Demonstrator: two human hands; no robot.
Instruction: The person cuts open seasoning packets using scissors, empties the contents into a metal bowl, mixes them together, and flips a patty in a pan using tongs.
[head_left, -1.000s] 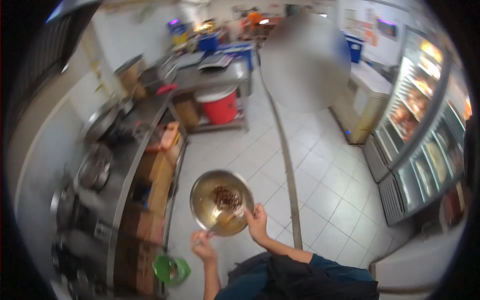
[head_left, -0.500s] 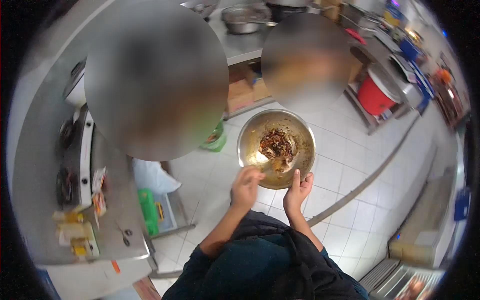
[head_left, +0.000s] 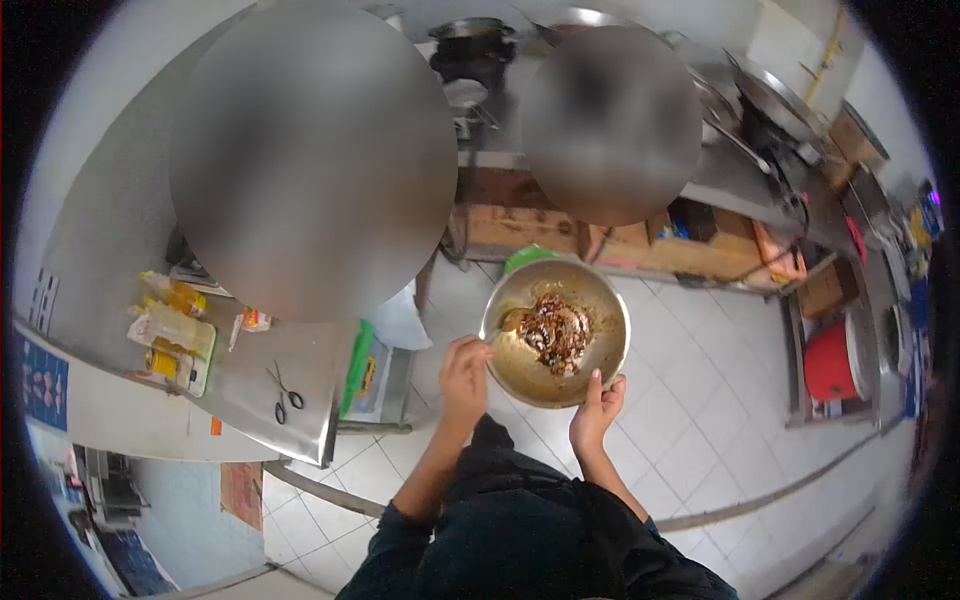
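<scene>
A round metal mixing bowl (head_left: 612,345) is held out in front of my body, over the tiled floor. My right hand (head_left: 597,408) grips its near right rim, thumb on top and fingers underneath. Inside lies a dark reddish-brown chunky mixture (head_left: 560,335), with sauce smeared up the walls. My left hand (head_left: 464,383) is closed at the bowl's left rim, on what looks like a spoon (head_left: 512,320). The spoon's end rests at the left side of the mixture, and most of its handle is hidden by my fingers or blurred.
On the left is a metal counter (head_left: 245,370) with scissors (head_left: 284,392) and yellow bottles (head_left: 175,295). A far counter carries pans, with cardboard boxes (head_left: 520,230) below. A red tub (head_left: 832,360) stands on a right shelf. Two large blurred patches cover the upper view.
My view has turned to the right of the bowl's former background, bringing the far counter closer. My left hand and the spoon have moved to the bowl's left side, and the mixture is more spread.
</scene>
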